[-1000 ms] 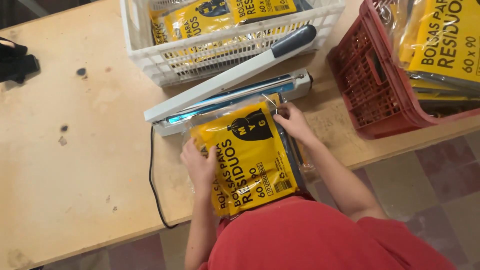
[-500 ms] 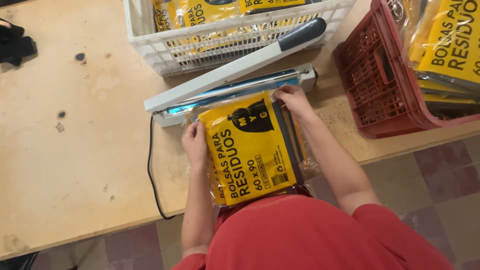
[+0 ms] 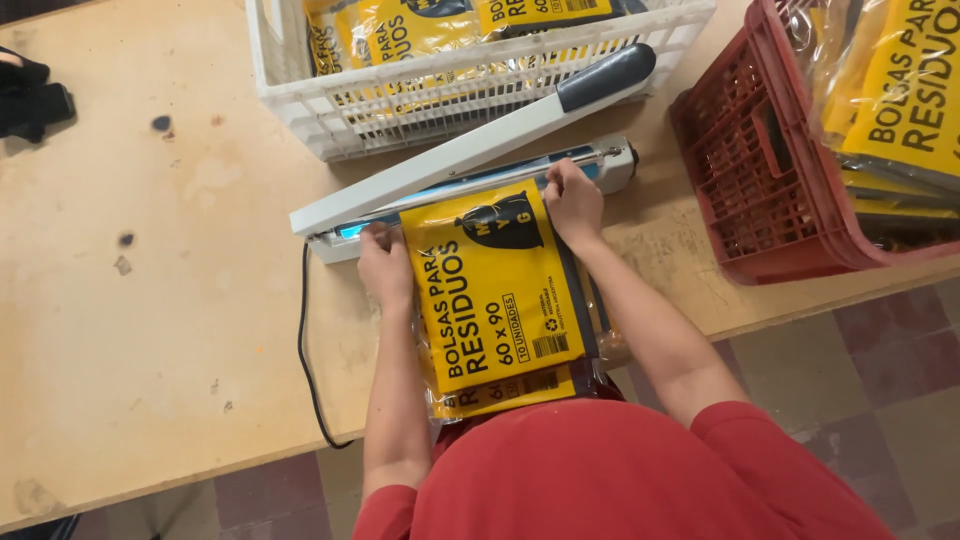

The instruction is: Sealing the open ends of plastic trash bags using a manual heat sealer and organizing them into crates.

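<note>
A person in a red shirt stands at the near edge of the bench (image 3: 150, 380) and looks down at both hands. The left hand (image 3: 385, 265) lies on the left side of a yellow packet (image 3: 490, 290), fingers curled over its edge. The right hand (image 3: 572, 200) presses on the packet's top right corner, fingers bent down on it. Both hands grip the packet.

The yellow packet is flat and sits in clear plastic, with a black bag picture near its top. Its top end rests on the sealing machine (image 3: 470, 190); its bottom end hangs past the near edge of the bench, against the red shirt. A second yellow packet (image 3: 505, 395) peeks out from under it.

The sealing machine is long and white, with a blue strip. Its arm is lifted up and has a dark grey handle (image 3: 605, 75). A black cord (image 3: 305, 350) runs from its left end to the near edge of the bench.

A white basket (image 3: 400, 110) stands at the far edge, just behind the machine, with more yellow packets in it. A red crate (image 3: 760, 170) sits at the right edge, also with yellow packets. A black thing (image 3: 30, 95) lies at the far left corner.
</note>
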